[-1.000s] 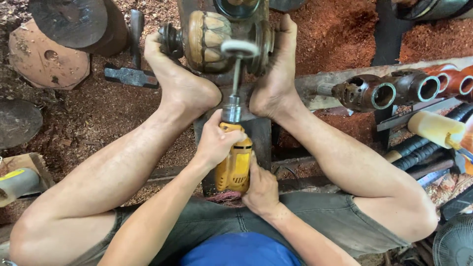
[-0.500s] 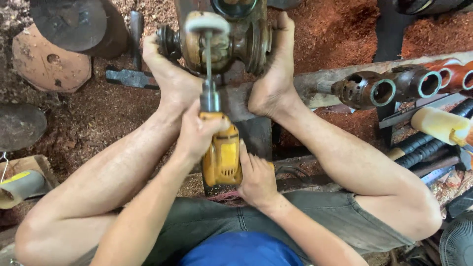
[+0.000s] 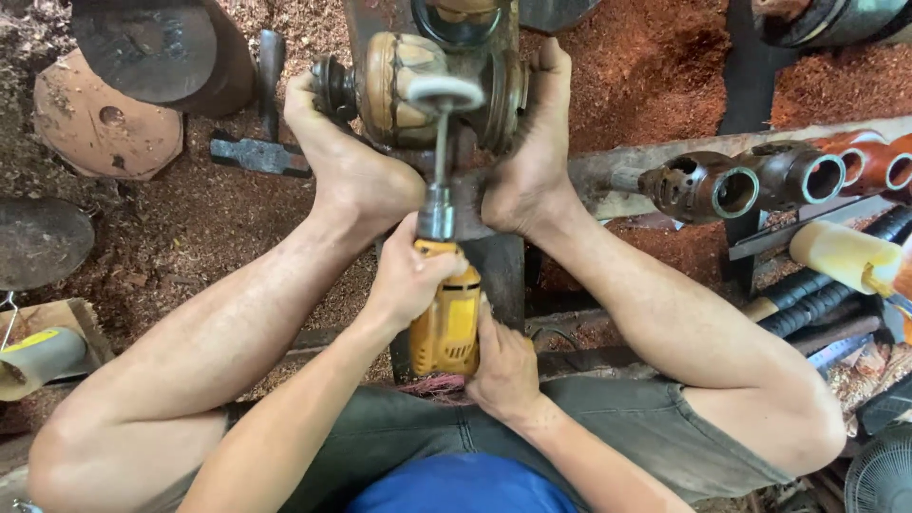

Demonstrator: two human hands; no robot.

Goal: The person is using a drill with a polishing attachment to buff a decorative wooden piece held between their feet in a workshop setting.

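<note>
Head view: two hands, left hand (image 3: 410,277) and right hand (image 3: 503,366), grasp one yellow grinder (image 3: 445,328).

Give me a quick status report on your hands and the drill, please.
Left hand grips yellow drill front; right hand holds its rear. Disc bit on carved wooden piece, braced by both feet. Nothing in the way.

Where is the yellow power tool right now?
Head view, low centre: the yellow power tool is gripped by the left hand and right hand, between the person's legs.
</note>
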